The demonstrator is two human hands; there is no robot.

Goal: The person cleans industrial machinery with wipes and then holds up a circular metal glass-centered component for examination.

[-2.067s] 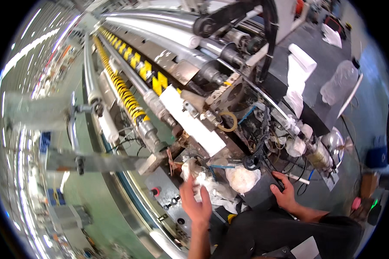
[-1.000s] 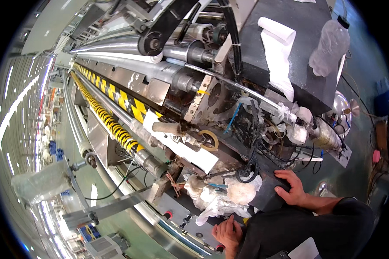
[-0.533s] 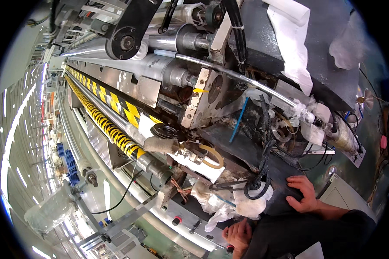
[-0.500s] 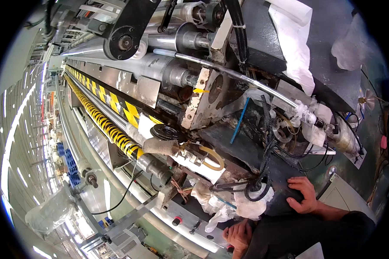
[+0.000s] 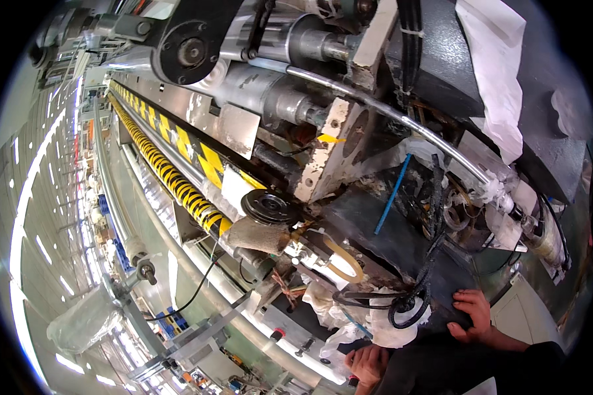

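My left hand (image 5: 367, 364) is low in the picture, its fingers curled together over the edge of the machine beside white wadded wrapping. What those fingers hold, if anything, is hidden. My right hand (image 5: 473, 316) rests palm down on a dark panel (image 5: 449, 276) of the machine, thumb apart from the other fingers, nothing held. Between and above the hands, black cables (image 5: 412, 306) hang looped over a white cloth-like wad (image 5: 387, 329). A red button (image 5: 278, 334) sits on the pale machine front left of my left hand.
A yellow-and-black striped bar (image 5: 165, 168) runs off to the far left beside long metal rollers (image 5: 237, 89). A shiny rod (image 5: 382, 108) crosses above the cables. White sheeting (image 5: 497, 85) drapes at the upper right. A black round disc (image 5: 269, 206) sits near the bar's end.
The view has shifted, so the machine and my hands appear slightly lower and further right. Both hands stay at the same spots on the machine.
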